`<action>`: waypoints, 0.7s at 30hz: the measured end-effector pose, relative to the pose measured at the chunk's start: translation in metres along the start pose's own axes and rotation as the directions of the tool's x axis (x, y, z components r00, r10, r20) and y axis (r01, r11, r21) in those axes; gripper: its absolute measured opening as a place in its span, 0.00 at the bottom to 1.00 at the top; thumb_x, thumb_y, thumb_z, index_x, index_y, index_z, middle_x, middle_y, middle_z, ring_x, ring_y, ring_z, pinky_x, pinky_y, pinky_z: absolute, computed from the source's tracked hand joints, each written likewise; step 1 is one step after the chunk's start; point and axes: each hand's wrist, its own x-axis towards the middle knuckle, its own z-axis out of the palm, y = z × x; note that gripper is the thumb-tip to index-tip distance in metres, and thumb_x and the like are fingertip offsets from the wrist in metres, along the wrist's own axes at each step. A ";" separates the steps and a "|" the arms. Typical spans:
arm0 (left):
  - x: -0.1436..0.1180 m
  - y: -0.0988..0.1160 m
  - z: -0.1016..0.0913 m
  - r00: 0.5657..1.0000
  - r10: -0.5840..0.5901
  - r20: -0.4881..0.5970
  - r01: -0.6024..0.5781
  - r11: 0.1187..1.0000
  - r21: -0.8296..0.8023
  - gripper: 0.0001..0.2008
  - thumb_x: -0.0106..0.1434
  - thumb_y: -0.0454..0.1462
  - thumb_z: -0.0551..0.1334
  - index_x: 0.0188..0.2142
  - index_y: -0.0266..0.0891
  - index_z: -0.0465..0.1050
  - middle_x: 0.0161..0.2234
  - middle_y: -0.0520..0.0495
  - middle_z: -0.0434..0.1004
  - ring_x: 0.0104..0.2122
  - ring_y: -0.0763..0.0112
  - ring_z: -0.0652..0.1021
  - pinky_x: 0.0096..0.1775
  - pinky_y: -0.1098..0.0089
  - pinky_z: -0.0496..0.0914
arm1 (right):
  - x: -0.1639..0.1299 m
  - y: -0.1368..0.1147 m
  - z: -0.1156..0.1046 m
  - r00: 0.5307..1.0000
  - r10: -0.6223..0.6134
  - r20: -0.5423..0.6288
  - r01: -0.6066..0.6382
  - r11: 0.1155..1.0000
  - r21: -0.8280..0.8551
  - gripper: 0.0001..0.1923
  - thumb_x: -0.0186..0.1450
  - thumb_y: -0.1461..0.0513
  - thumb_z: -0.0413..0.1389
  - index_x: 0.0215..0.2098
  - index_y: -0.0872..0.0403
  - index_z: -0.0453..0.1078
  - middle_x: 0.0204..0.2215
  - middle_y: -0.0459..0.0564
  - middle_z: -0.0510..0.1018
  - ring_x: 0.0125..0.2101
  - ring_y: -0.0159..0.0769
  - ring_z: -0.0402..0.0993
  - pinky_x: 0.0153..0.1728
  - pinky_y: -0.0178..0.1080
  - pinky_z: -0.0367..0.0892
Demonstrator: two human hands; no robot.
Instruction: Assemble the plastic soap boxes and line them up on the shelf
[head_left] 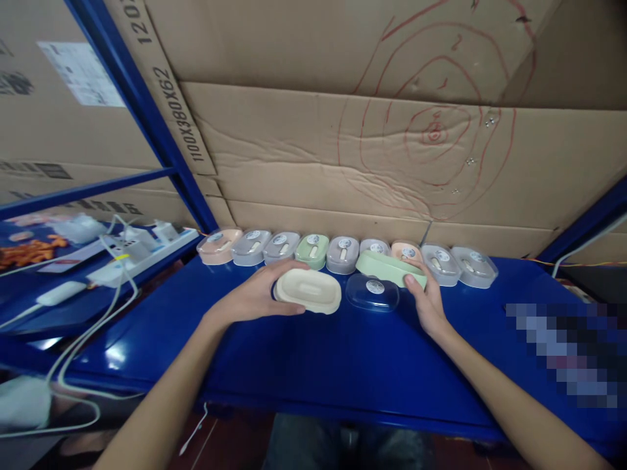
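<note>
My left hand is closed round a cream oval tray, its recessed face turned toward me. In my right hand is a light green soap box base, tilted on its side and gripped at its right end. Between the two, a clear oval lid with a round white sticker lies on the blue table. Behind my hands stands a row of several lidded soap boxes, among them a green one, a peach one and a grey one.
A cardboard wall with red drawn rings rises behind the row. To the left, a power strip and white cables lie on a blue shelf and hang past the table edge. A blurred patch covers the right side.
</note>
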 end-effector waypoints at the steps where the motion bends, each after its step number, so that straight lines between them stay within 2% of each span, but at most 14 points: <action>1: -0.005 -0.007 -0.001 1.000 -0.015 0.014 0.014 1.000 0.024 0.36 0.60 0.53 0.77 0.63 0.47 0.73 0.60 0.43 0.80 0.58 0.49 0.80 0.60 0.51 0.73 | -0.001 -0.001 -0.001 0.999 -0.022 0.036 0.023 0.999 -0.022 0.29 0.70 0.38 0.61 0.57 0.48 0.74 0.51 0.55 0.85 0.51 0.54 0.82 0.53 0.54 0.78; 5: -0.016 -0.031 0.004 0.996 -0.082 0.026 0.078 0.989 0.127 0.37 0.58 0.54 0.78 0.63 0.49 0.74 0.61 0.43 0.80 0.60 0.45 0.78 0.62 0.48 0.71 | -0.004 -0.006 -0.004 0.962 -0.169 0.216 0.202 0.970 -0.139 0.29 0.71 0.41 0.62 0.61 0.48 0.71 0.54 0.55 0.83 0.53 0.55 0.81 0.53 0.53 0.76; 8: -0.014 -0.038 0.011 0.998 -0.061 0.000 0.060 0.984 0.167 0.36 0.56 0.52 0.79 0.61 0.49 0.76 0.59 0.44 0.81 0.61 0.42 0.76 0.63 0.46 0.70 | -0.006 -0.014 -0.005 0.893 -0.304 0.332 0.386 0.897 -0.216 0.32 0.69 0.43 0.64 0.65 0.48 0.68 0.57 0.57 0.81 0.54 0.57 0.80 0.55 0.55 0.74; 11: -0.009 -0.038 0.016 0.999 -0.036 -0.006 0.037 0.980 0.194 0.31 0.56 0.49 0.78 0.58 0.48 0.78 0.57 0.44 0.81 0.61 0.41 0.76 0.65 0.45 0.68 | -0.009 -0.022 -0.003 0.819 -0.390 0.422 0.514 0.825 -0.235 0.34 0.66 0.43 0.66 0.65 0.47 0.68 0.52 0.57 0.82 0.51 0.58 0.79 0.53 0.58 0.73; 13: -0.006 -0.038 0.018 1.000 -0.024 -0.005 0.024 0.976 0.217 0.30 0.58 0.48 0.77 0.58 0.48 0.77 0.57 0.43 0.81 0.61 0.40 0.75 0.65 0.44 0.67 | -0.010 -0.026 -0.002 0.773 -0.415 0.480 0.566 0.794 -0.224 0.36 0.64 0.42 0.67 0.65 0.46 0.68 0.50 0.56 0.81 0.49 0.58 0.78 0.53 0.60 0.73; 17: -0.006 -0.043 0.021 1.000 0.030 -0.008 -0.026 0.951 0.308 0.29 0.64 0.47 0.73 0.63 0.46 0.73 0.61 0.40 0.78 0.63 0.42 0.73 0.66 0.44 0.66 | -0.012 -0.033 -0.003 0.700 -0.417 0.580 0.638 0.730 -0.245 0.40 0.60 0.44 0.71 0.65 0.45 0.66 0.52 0.56 0.81 0.51 0.59 0.75 0.58 0.65 0.68; 21: -0.007 -0.043 0.024 0.998 0.059 -0.020 -0.047 0.928 0.370 0.31 0.66 0.44 0.71 0.66 0.44 0.70 0.66 0.36 0.73 0.65 0.42 0.71 0.67 0.43 0.65 | -0.016 -0.041 -0.002 0.665 -0.372 0.647 0.664 0.691 -0.286 0.34 0.58 0.44 0.72 0.57 0.45 0.70 0.51 0.57 0.79 0.52 0.59 0.72 0.59 0.64 0.66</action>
